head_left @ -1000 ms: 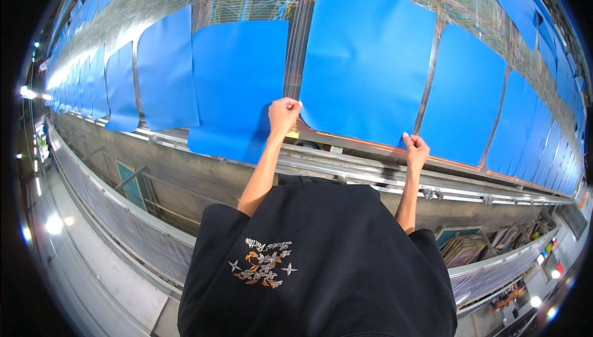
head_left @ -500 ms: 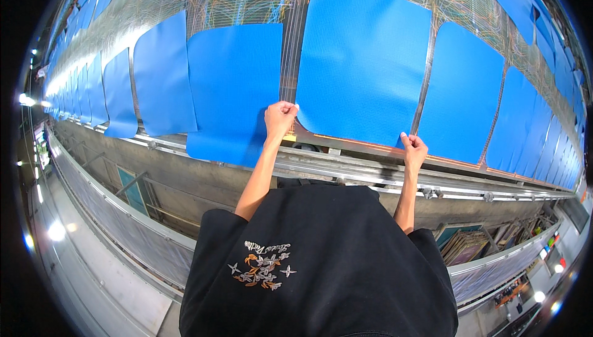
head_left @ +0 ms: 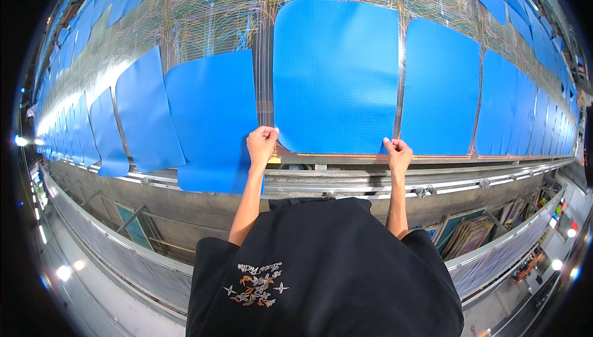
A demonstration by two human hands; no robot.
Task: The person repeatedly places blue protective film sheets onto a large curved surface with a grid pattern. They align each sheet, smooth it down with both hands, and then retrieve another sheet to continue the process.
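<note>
A blue textured sheet with rounded corners lies flat on the long table in front of me. My left hand pinches it at its near left corner, the fingers closed. At its near right corner, my right hand has thumb and fingertips pressed together on the edge. Left of it, another blue sheet hangs partly over the table's near edge, close beside my left hand. A third blue sheet lies to the right, across a narrow gap.
The long table is covered in many coloured thin lines. More blue sheets run in rows to both sides and along the far edge. A metal rail follows the near edge. Stacked flat frames stand on a shelf below right.
The view has turned and shifted, so the sheets sit lower and further left in it. Both hands keep their hold at the sheet's near corners.
</note>
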